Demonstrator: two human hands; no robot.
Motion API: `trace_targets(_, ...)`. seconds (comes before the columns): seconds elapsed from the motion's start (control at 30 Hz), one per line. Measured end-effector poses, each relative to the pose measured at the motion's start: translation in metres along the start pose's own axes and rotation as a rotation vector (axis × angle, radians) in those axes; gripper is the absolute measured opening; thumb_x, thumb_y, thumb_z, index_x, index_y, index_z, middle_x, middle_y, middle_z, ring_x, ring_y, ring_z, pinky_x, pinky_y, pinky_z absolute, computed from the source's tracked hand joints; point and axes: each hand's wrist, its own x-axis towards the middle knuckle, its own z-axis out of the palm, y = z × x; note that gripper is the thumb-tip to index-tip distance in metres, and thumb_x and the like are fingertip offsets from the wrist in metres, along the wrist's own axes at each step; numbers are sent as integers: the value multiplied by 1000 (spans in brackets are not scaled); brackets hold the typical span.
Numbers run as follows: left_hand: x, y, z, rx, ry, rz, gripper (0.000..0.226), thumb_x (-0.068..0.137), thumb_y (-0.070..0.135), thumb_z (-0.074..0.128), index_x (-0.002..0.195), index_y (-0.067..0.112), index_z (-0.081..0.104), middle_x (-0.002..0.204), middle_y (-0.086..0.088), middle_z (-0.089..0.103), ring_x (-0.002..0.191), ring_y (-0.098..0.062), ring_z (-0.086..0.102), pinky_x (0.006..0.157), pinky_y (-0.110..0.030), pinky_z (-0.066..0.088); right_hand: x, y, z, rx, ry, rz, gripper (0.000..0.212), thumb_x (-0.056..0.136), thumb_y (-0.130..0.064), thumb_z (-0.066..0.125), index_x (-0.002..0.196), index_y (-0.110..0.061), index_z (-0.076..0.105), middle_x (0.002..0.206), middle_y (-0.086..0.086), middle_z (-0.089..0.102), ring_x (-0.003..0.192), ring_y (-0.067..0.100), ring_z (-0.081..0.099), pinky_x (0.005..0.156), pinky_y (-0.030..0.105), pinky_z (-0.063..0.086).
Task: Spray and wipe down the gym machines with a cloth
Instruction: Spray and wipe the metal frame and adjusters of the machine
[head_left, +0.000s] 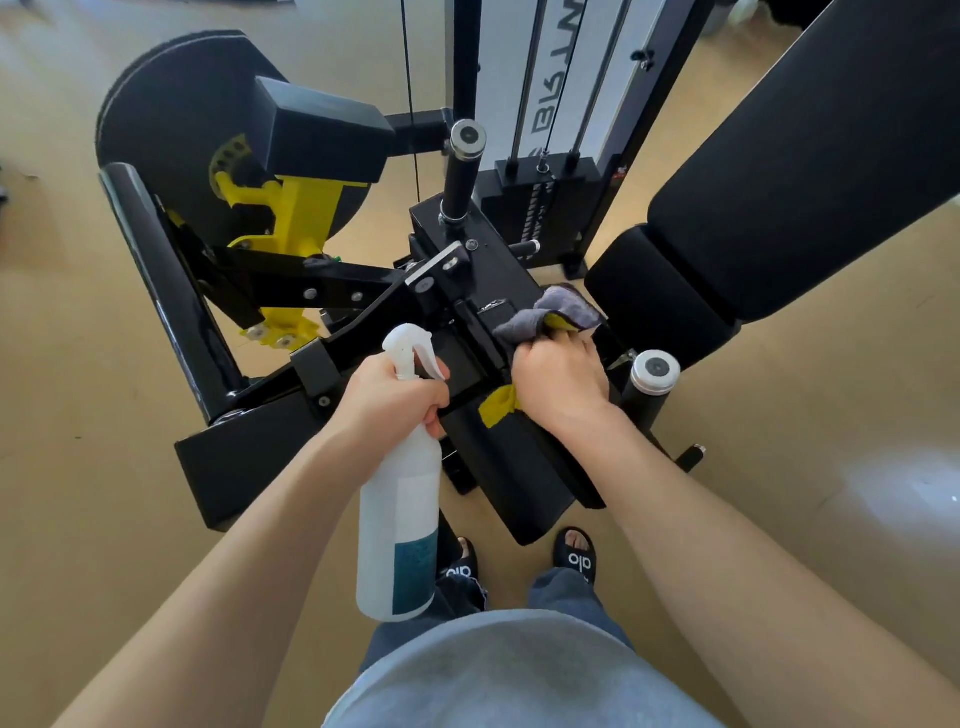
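White spray bottle (400, 499), grey-and-yellow cloth (550, 317), black machine (467, 291) with yellow parts.

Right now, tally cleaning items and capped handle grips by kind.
Spray bottle, held by the left hand: 1
Cloth, gripped by the right hand: 1
Silver-capped handle grips: 2
Total: 4

- A tan floor (78, 364) is stretching out on every side, catching a pale glare toward its right edge.
- Two black slide sandals (574, 556) with white lettering are standing on the floor at its near edge, toes showing.
- Frayed blue jean hems (566, 592) are hanging over the sandals.
- A grey shirt (519, 675) is filling the bottom of the view.
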Motion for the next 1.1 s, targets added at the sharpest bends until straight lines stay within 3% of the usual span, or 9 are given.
trace_targets(0.1,0,1,1,9,-8,7,21,83,0,62,100,10,71,51,0,58,52,-15,62,68,-34,58,-3,-12,-31,-59,-199,15,29,96,-13,52,122,-6,62,129,15,56,129,37,46,99,45,41)
trace_targets(0.17,0,1,3,23,-2,6,20,83,2,63,98,13,71,51,0,60,52,-15,63,75,-39,62,6,-16,-52,-129,-286,-62,7,95,-10,55,95,-9,61,94,6,56,117,36,56,85,43,44)
trace_targets(0.27,-1,1,4,43,9,-8,18,81,7,64,93,18,71,54,0,64,56,-16,66,86,-46,62,26,-11,-75,-219,-390,-202,15,100,-10,44,88,-11,53,76,2,45,90,27,53,77,35,41)
trace_targets(0.4,3,8,4,51,7,-67,17,83,5,64,96,14,72,55,-1,63,56,-17,66,78,-40,63,57,17,-77,-373,-426,-510,35,103,-33,30,109,-13,58,118,14,60,108,32,54,97,42,44)
trace_targets(0.47,4,12,4,51,-11,-96,19,82,1,63,98,9,72,55,-3,61,52,-16,64,65,-32,59,69,36,-60,-331,-260,-645,52,103,-39,28,135,-7,55,146,18,47,137,35,39,117,48,29)
trace_targets(0.57,5,14,7,52,7,-123,19,81,0,65,94,10,73,56,-4,61,55,-18,64,72,-40,61,79,64,-31,-242,-67,-797,59,106,-43,26,154,-10,34,162,12,30,154,23,13,126,40,6)
trace_targets(0.73,4,18,12,50,95,-162,18,84,1,65,94,14,72,56,-6,62,56,-17,63,74,-38,57,102,67,-16,-89,41,-799,60,105,-43,19,159,-16,20,167,4,16,154,13,-3,125,36,-10)
trace_targets(0.9,1,26,20,16,188,-216,15,86,0,65,80,13,69,55,-7,61,50,-12,61,67,-30,51,121,46,-11,55,183,-718,57,103,-38,18,142,-13,50,147,9,49,145,25,33,125,47,11)
trace_targets(1.1,5,37,35,-64,243,-231,15,88,-1,64,95,10,72,55,-6,60,53,-12,60,66,-26,49,77,94,7,44,244,-962,45,105,-31,34,142,-13,54,147,7,52,145,25,35,124,47,15)
